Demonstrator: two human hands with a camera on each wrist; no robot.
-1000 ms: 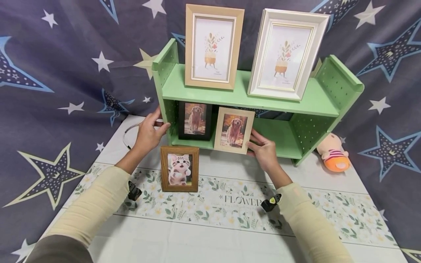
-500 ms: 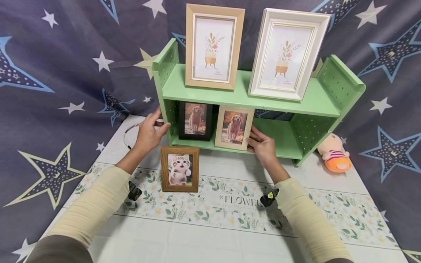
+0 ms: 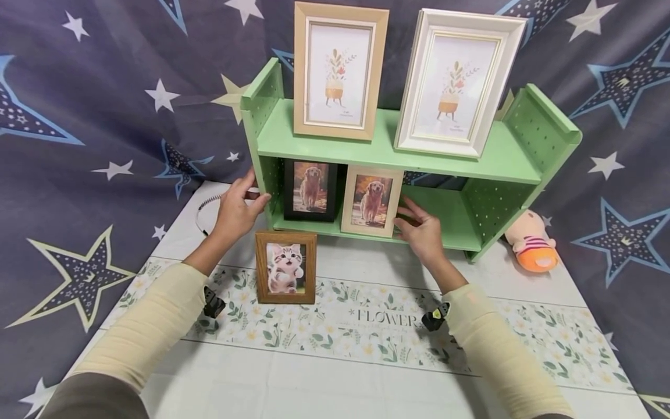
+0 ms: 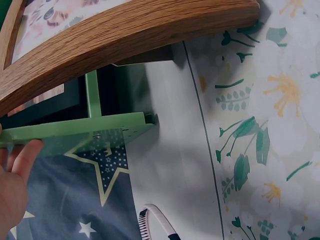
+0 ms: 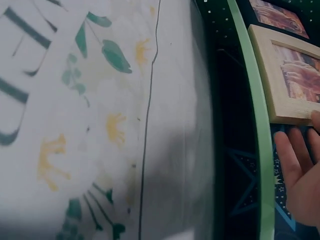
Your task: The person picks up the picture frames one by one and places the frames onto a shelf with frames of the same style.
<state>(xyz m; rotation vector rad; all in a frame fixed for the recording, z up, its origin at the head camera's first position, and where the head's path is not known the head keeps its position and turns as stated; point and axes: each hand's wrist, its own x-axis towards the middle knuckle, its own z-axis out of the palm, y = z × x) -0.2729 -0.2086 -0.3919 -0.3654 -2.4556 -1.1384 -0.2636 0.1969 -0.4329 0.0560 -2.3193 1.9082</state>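
Observation:
In the head view a green two-tier shelf (image 3: 419,164) stands at the back of the table. My left hand (image 3: 238,206) holds its left side panel, thumb at the front edge and fingers along the outer face. A pale wood picture frame (image 3: 389,205) with a dog photo stands in the lower tier, beside a black picture frame (image 3: 331,192). At the pale frame's right edge is my right hand (image 3: 423,230), its fingers spread and parted from it, the thumb close to the edge. Its fingers (image 5: 287,155) show next to that frame in the right wrist view.
A brown wood frame (image 3: 262,267) with a kitten picture stands before the shelf on the floral cloth (image 3: 366,337). A tan frame (image 3: 300,70) and a white frame (image 3: 410,87) occupy the upper tier. A curved headband (image 3: 199,216) lies left, a plush toy (image 3: 528,244) right.
The pale wood frame has gone back and slightly up into the lower tier. My right hand, which gripped its edge, has loosened its fingers from it. The left hand has stayed in place.

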